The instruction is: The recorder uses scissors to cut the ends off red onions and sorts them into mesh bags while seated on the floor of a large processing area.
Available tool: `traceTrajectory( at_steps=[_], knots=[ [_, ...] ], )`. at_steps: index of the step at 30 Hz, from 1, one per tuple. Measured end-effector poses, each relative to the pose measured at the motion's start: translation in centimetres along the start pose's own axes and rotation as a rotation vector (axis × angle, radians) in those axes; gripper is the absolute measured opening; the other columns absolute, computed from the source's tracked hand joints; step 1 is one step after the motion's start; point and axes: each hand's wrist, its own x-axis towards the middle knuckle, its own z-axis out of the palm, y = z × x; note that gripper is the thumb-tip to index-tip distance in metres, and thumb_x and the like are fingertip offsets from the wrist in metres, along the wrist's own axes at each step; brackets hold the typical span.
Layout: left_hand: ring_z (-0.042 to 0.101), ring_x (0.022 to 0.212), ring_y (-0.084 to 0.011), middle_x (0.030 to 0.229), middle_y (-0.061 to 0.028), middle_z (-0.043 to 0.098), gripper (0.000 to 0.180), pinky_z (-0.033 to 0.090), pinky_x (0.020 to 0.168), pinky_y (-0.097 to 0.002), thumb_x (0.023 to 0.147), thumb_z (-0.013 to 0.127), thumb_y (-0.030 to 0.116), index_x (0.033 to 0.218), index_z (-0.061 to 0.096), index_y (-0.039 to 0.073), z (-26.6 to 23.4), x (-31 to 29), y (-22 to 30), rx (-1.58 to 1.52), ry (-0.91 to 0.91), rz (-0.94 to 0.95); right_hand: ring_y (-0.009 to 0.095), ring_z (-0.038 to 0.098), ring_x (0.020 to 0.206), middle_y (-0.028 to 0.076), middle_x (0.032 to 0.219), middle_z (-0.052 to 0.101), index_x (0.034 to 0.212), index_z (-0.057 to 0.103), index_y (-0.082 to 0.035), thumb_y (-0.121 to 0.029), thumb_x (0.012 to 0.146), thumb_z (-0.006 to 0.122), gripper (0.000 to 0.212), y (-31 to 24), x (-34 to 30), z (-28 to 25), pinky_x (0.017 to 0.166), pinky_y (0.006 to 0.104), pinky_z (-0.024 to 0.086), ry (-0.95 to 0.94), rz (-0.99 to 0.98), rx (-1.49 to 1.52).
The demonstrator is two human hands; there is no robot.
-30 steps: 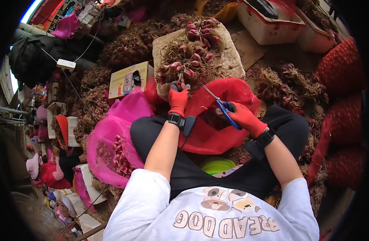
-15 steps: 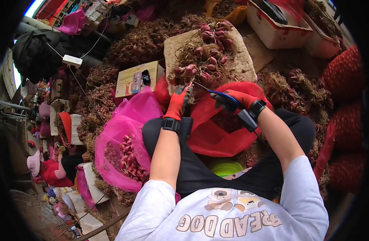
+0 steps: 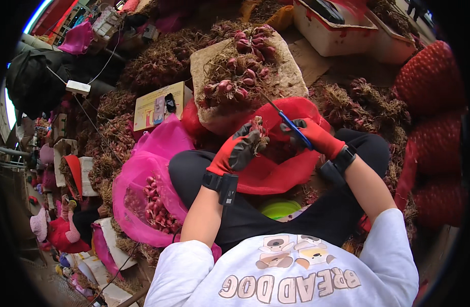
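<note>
Both my hands wear red and dark gloves. My left hand (image 3: 237, 152) grips a shallot (image 3: 259, 130) with dry roots, held over a red mesh bag (image 3: 276, 169) in my lap. My right hand (image 3: 317, 137) is closed on blue-handled scissors (image 3: 288, 123), whose blades point up and left toward the shallot. In front of my knees stands a stone block (image 3: 283, 71) with a heap of shallots (image 3: 240, 66) with dry tops on it.
A pink mesh bag (image 3: 143, 174) with trimmed shallots lies open at my left. Full red net sacks (image 3: 432, 77) stand at the right. Piles of dry shallot tops (image 3: 163, 61) lie around, with a white crate (image 3: 342, 36) behind the block and a green object (image 3: 278, 209) under my lap.
My left hand has come back from the heap on the block with a shallot. My right hand with the scissors has moved in beside it, over the red bag.
</note>
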Motion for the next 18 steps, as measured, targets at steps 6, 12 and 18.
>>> traceTrajectory(
  at_steps=[6, 12, 18],
  knots=[
    [0.057, 0.089, -0.012, 0.103, -0.0036, 0.057, 0.029, 0.048, 0.076, -0.0242, 0.092, 0.05, 0.003, 0.121, 0.047, 0.003, 0.8, -0.2, -5.9, 0.305, -0.094, 0.068, 0.009, 0.058, 0.063, 0.002, 0.075, 0.061, 0.094, 0.061, -0.003, -0.019, 0.081, 0.066, 0.02, 2.8, -1.9, 3.8, 0.053, 0.0237, 0.047, 0.021, -0.342, 0.397],
    [0.056, 0.089, -0.0082, 0.101, -0.0017, 0.056, 0.024, 0.047, 0.074, -0.0212, 0.092, 0.049, 0.004, 0.117, 0.048, 0.003, 0.5, 0.0, -7.0, 0.324, -0.109, 0.026, 0.015, 0.059, 0.057, 0.007, 0.074, 0.062, 0.089, 0.058, 0.0, -0.012, 0.08, 0.064, 0.015, 3.5, -1.9, 3.0, 0.053, 0.0273, 0.051, -0.004, -0.21, 0.45],
    [0.057, 0.09, -0.0129, 0.103, -0.0051, 0.058, 0.023, 0.048, 0.077, -0.0253, 0.093, 0.05, 0.011, 0.114, 0.051, 0.002, 3.3, -0.8, -5.0, -0.007, -0.292, -0.042, 0.014, 0.056, 0.052, 0.005, 0.065, 0.057, 0.085, 0.058, -0.002, -0.012, 0.082, 0.062, 0.011, 6.1, 0.3, 2.1, 0.044, 0.0266, 0.045, 0.187, -0.301, 0.253]
  ],
)
